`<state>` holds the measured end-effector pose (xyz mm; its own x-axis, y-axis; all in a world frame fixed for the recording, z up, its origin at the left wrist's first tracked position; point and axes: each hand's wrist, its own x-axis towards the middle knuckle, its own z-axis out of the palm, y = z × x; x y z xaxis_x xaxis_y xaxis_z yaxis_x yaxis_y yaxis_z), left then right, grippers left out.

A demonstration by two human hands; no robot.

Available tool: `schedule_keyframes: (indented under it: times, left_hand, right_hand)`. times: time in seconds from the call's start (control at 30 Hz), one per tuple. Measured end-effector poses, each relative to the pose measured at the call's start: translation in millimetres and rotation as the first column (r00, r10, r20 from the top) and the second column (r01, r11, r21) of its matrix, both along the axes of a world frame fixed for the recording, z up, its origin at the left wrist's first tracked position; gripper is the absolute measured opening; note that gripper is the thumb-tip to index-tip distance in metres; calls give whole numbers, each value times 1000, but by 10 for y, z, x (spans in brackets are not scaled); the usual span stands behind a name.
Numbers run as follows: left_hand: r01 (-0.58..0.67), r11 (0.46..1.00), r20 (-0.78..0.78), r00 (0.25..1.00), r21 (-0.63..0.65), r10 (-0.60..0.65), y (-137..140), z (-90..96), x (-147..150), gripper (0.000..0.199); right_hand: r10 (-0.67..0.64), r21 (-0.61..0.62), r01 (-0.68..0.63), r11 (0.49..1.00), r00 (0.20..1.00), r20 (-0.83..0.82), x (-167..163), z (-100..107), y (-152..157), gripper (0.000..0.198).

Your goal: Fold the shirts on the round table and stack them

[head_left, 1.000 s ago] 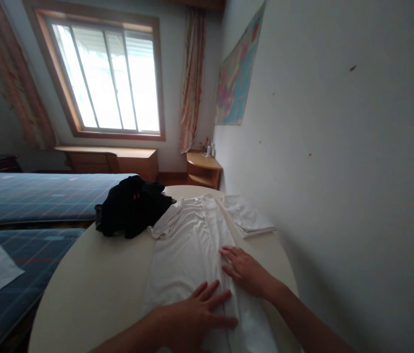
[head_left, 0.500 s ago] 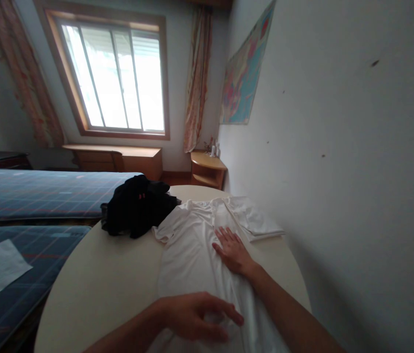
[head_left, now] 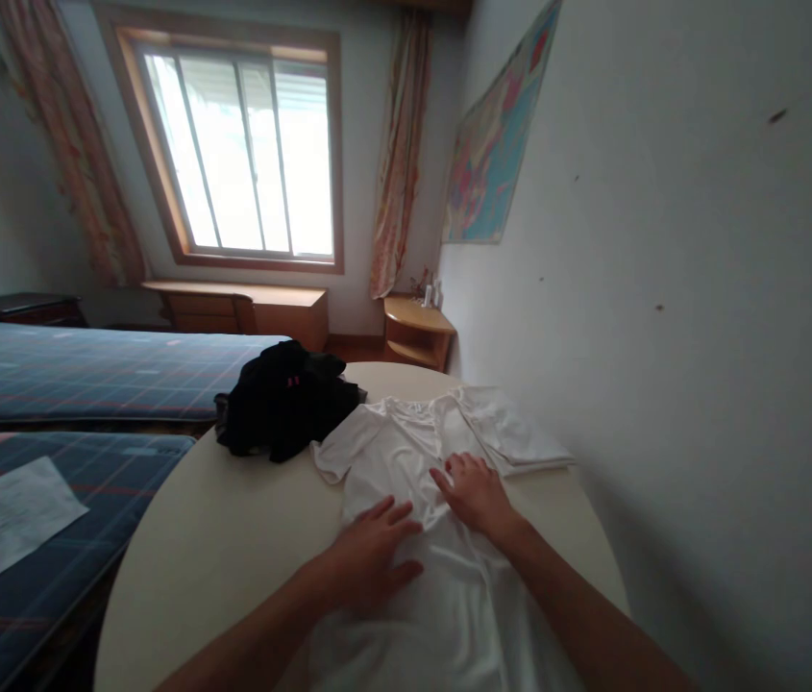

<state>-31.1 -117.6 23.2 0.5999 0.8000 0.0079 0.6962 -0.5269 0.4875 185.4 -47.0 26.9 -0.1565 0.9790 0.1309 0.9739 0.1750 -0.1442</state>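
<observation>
A white short-sleeved shirt (head_left: 406, 447) lies spread on a round cream table (head_left: 196, 548), its neckline toward the far edge. Its lower part runs out of the bottom of the view. My left hand (head_left: 377, 553) rests on or just over the left-middle of the shirt, fingers apart and slightly blurred. On the shirt's right half, my right hand (head_left: 476, 492) lies with its fingers a little bent and the thumb out. Small creases gather in the cloth between the two hands. Beyond the right hand, a folded white layer (head_left: 513, 437) spreads to the right.
A heap of black clothing (head_left: 286, 404) sits at the table's far left. Two plaid mattresses (head_left: 124, 370) stand to the left, the nearer one bearing a sheet of paper (head_left: 9, 524). The wall (head_left: 701, 413) rises close on the right. A corner shelf (head_left: 416, 317) stands behind.
My left hand has moved forward and left over the shirt, its fingers now pointing away. My right hand's fingers have bent from flat. The view has shifted slightly left.
</observation>
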Motion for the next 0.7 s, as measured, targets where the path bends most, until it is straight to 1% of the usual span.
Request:
schedule_keyframes:
  times: [0.07, 0.1, 0.17, 0.2, 0.27, 0.3, 0.37, 0.43, 0.5, 0.57, 0.7]
  left_hand:
    - [-130, 985, 55, 991, 110, 125, 98, 10, -41, 41]
    - [-216, 961, 73, 976, 170, 207, 175, 1, -89, 36]
    - [-381, 881, 87, 924, 282, 372, 361, -47, -239, 32]
    - [-448, 834, 92, 892, 321, 444, 457, -84, -332, 33]
    - [-543, 756, 85, 828, 365, 554, 625, -167, -519, 34]
    - [-582, 729, 80, 798, 361, 597, 691, -205, -600, 34]
    - [-634, 700, 65, 755, 329, 652, 781, -260, -708, 37]
    - [-659, 691, 54, 734, 298, 677, 828, -280, -746, 39]
    - [-672, 683, 37, 720, 285, 693, 850, -273, -744, 39]
    - [-691, 670, 15, 699, 273, 715, 866, -255, -745, 39]
    - [-741, 612, -11, 634, 277, 773, 902, -229, -837, 37]
  right_hand:
    - [-28, 22, 28, 999, 1000, -7, -95, 4, 112, 49]
    - [-26, 27, 26, 999, 1000, -19, -137, -10, 179, 50]
    - [-21, 15, 21, 1000, 999, -45, -201, -61, 328, 56]
    - [-29, -10, 28, 1000, 998, -56, -222, -93, 404, 59]
    - [-54, -92, 47, 995, 996, -75, -246, -156, 545, 65]
    - [-58, -133, 47, 990, 995, -84, -250, -185, 607, 67]
    - [-53, -192, 36, 981, 995, -89, -249, -230, 711, 70]
    - [-48, -226, 30, 974, 996, -76, -250, -256, 787, 70]
    - [-70, -254, 52, 966, 996, -63, -265, -258, 841, 70]
    - [-97, -255, 79, 964, 993, -61, -301, -238, 880, 69]
    - [-153, -207, 133, 969, 985, -80, -422, -191, 931, 65]
